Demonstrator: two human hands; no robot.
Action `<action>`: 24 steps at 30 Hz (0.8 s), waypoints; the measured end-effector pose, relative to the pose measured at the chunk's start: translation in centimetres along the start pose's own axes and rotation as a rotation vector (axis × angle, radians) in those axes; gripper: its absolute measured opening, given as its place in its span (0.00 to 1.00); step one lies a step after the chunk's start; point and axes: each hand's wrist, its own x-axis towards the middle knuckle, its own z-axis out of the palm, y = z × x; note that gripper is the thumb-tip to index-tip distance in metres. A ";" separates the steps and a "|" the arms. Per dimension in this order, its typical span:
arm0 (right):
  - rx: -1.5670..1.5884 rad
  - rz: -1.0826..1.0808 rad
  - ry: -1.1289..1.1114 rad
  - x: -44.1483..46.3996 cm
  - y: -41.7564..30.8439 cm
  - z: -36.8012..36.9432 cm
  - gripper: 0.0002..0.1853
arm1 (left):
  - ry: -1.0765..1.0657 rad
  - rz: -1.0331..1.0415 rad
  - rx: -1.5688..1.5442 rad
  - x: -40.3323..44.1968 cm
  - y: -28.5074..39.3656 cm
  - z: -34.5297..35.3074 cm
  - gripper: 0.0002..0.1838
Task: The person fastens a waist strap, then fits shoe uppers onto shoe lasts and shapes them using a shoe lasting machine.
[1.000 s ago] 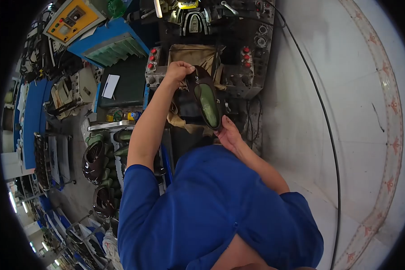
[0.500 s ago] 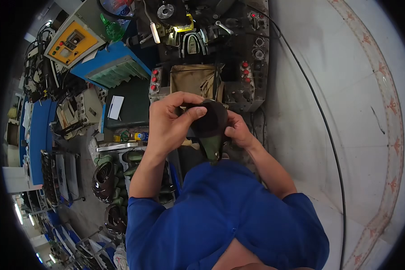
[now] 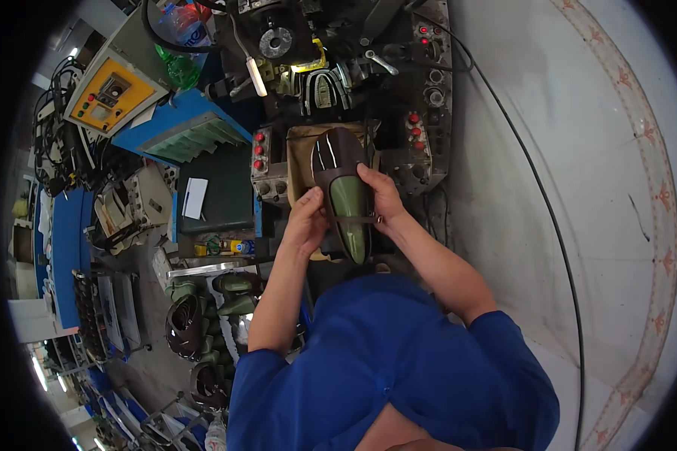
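Note:
A glossy dark brown shoe upper (image 3: 337,150) with a strap is fitted over a green shoe last (image 3: 347,197). Its toe points away from me, toward the machine. My left hand (image 3: 306,223) grips the left side of the shoe, thumb and fingers closed at its edge. On the other side my right hand (image 3: 383,195) is closed on the shoe, the thumb lying on the upper beside the opening and the fingers partly hidden beneath. Behind the shoe is a cloth-lined bin (image 3: 299,154) on the machine front.
Ahead stands a dark machine with a curved metal clamp (image 3: 323,92) and red buttons (image 3: 259,150) on both sides. To the left are a blue cabinet (image 3: 203,124) and a rack with several shoes (image 3: 184,327) on lasts. A black cable (image 3: 530,161) runs along the floor at right.
The shoe has turned from toe-down, its dark side facing me, to lying lengthwise with the green last showing. Both hands have shifted their grip to its sides, the left one lower.

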 end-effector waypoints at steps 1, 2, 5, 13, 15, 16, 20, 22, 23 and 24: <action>-0.022 0.017 0.045 1.2 -0.2 0.2 0.20 | 0.006 -0.004 -0.004 0.7 0.4 0.5 0.14; -0.031 0.029 0.040 2.5 -0.4 0.1 0.21 | 0.057 -0.003 0.045 1.7 0.7 1.1 0.14; -0.027 0.052 0.079 6.5 -1.0 0.5 0.21 | 0.125 0.005 0.089 5.5 2.4 0.7 0.13; -0.051 0.020 0.046 14.8 -3.5 1.6 0.22 | 0.198 -0.086 0.072 14.1 7.0 -0.8 0.14; -0.042 0.040 0.075 15.9 -4.2 2.1 0.21 | 0.179 -0.064 0.082 16.1 7.6 -2.0 0.13; -0.038 0.020 0.064 16.7 -4.3 2.2 0.21 | 0.185 -0.064 0.073 16.5 8.1 -1.6 0.12; -0.005 0.004 0.068 18.2 -4.9 2.6 0.21 | 0.155 -0.059 0.086 18.6 9.2 -2.1 0.12; -0.002 0.028 0.096 18.8 -5.0 2.6 0.20 | 0.137 -0.086 0.088 19.2 9.5 -2.3 0.12; 0.008 0.027 0.110 19.2 -5.0 2.5 0.20 | 0.118 -0.093 0.085 19.6 9.7 -2.5 0.12; 0.008 0.012 0.103 19.6 -5.0 2.4 0.20 | 0.109 -0.110 0.091 20.0 10.0 -2.5 0.12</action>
